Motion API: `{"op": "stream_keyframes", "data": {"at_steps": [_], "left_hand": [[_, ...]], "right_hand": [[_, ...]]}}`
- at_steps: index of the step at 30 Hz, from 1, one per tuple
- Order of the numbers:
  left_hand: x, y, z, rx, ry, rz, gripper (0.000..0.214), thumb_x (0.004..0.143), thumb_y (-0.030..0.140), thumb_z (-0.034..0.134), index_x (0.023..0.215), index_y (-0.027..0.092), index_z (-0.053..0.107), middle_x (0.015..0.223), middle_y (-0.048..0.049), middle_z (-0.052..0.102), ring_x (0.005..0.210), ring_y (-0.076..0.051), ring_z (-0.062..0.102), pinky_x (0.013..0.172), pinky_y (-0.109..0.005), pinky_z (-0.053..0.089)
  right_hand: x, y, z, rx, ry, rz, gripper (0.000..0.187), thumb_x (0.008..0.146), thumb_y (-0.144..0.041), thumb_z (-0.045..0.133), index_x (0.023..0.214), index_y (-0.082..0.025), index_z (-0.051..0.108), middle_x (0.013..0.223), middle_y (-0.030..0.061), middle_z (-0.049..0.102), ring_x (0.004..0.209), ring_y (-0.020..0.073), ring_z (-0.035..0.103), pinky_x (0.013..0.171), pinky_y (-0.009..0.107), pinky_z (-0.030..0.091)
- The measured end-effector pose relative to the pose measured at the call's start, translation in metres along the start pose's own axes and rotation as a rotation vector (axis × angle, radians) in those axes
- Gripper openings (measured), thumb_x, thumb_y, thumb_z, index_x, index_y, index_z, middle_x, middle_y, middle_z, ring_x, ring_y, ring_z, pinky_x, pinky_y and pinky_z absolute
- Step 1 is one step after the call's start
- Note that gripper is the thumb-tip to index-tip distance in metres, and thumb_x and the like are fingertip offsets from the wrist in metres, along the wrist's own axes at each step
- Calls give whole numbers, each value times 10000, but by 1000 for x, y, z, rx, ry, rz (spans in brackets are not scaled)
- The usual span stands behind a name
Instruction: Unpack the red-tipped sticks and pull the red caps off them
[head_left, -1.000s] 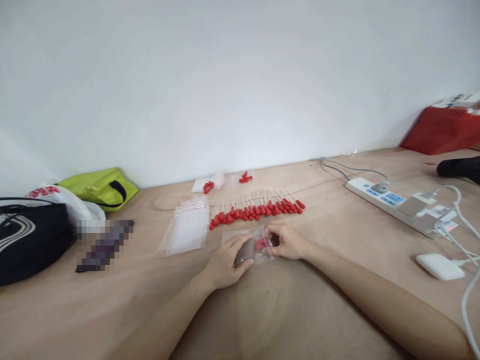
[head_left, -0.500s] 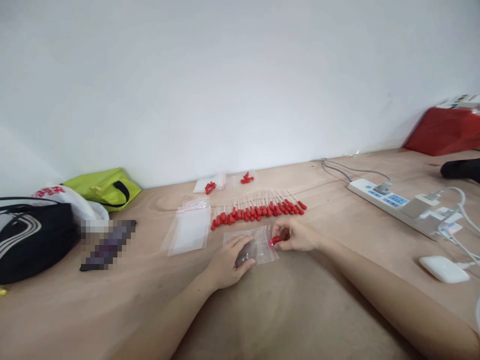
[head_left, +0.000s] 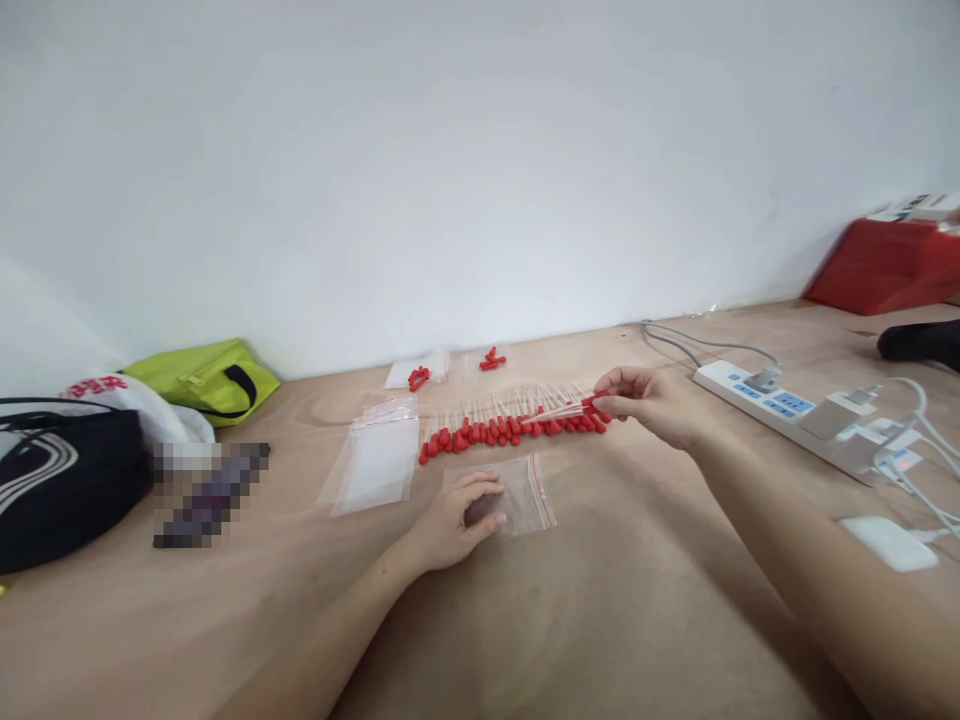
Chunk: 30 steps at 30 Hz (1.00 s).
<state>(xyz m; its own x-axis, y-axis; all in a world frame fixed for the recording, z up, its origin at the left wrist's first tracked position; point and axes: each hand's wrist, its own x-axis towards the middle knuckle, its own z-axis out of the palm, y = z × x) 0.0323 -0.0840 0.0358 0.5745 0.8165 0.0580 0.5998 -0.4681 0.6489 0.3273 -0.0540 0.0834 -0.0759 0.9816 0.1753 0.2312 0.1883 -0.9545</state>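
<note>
My left hand (head_left: 457, 520) rests on a clear zip bag (head_left: 523, 497), thumb and fingers apart, the bag's red-lined mouth facing right. Beyond it lies a row of thin pale sticks with red bulb-shaped ends (head_left: 491, 430), red ends toward me. At the row's right end, my right hand (head_left: 645, 402) pinches a few of these red-tipped sticks (head_left: 562, 411), their pale shafts pointing left. The fingers partly cover their red ends, so I cannot tell how many are held.
Flat zip bags (head_left: 379, 455) lie stacked left of the row. Behind are bags with red-tipped pieces (head_left: 493, 360). A white power strip (head_left: 795, 420) with cables and a white charger (head_left: 890, 542) are right. A black bag (head_left: 71, 490) and a green pouch (head_left: 202, 378) sit left, near the wall.
My right hand has left the zip bag's mouth and moved up and right to the row, where it now holds red-tipped sticks. My left hand stays on the bag.
</note>
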Motion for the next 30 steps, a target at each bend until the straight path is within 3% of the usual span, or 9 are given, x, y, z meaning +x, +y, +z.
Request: {"op": "stream_keyframes", "data": {"at_steps": [4,7,10,14,17,20,22,24,30], "left_hand": [[19,14,-1,-393,143,-246,237,772,363,542,898,188,642,963,-48,648,897,-175,594,835,-324,466],[35,27,0,-787,183,-489,248,793,360,537,886,152,633,848,-56,670,730,-131,625,709,-261,508],[44,35,2,-1017,163,-595,205,792,313,560,791,121,632,768,-64,668,647,-97,617,631,-202,502],[43,33,3,-1074,152,-652,108,742,228,623,738,119,620,747,-46,657,617,-75,605,580,-166,484],[46,25,-8,-964,168,-624,127,698,217,660,760,122,602,740,-41,656,597,-90,606,571,-196,492],[64,14,-32,-728,295,-578,203,669,214,682,808,141,552,705,-27,650,612,-120,617,561,-228,500],[83,6,-49,-499,257,-604,202,670,220,678,794,148,537,678,-4,637,598,-113,614,567,-226,497],[105,-3,-61,-411,227,-634,167,651,197,687,673,128,537,564,15,588,536,-102,587,557,-216,484],[148,-19,-55,-239,140,-750,211,595,227,723,564,124,542,430,34,509,458,-101,544,513,-208,460]], "right_hand": [[-10,6,44,-202,174,-352,157,745,-290,574,846,-171,557,676,19,609,560,105,530,508,232,426],[-24,15,74,-533,55,-747,127,827,-206,468,894,-181,572,880,68,632,784,144,568,678,271,463],[-37,20,92,-855,-45,-1074,224,861,-130,375,841,-178,593,892,77,634,756,143,560,681,284,457],[-43,23,99,-975,-90,-1304,218,849,-102,392,860,-164,600,885,65,636,714,130,550,664,271,456],[-41,29,98,-889,-58,-1243,218,858,-173,421,1024,-173,562,969,68,620,790,144,548,696,284,459],[-38,39,96,-781,-62,-1061,260,849,-282,458,1072,-174,537,957,70,616,805,158,543,700,302,458],[-35,47,95,-707,-84,-950,248,844,-294,464,1043,-173,547,908,68,616,795,158,544,696,301,457],[-33,54,94,-637,-90,-852,234,848,-277,455,1036,-174,547,883,69,610,790,154,545,694,294,456],[-31,60,94,-567,-134,-758,231,855,-265,432,1036,-177,544,887,80,592,813,157,549,713,294,455]]}}
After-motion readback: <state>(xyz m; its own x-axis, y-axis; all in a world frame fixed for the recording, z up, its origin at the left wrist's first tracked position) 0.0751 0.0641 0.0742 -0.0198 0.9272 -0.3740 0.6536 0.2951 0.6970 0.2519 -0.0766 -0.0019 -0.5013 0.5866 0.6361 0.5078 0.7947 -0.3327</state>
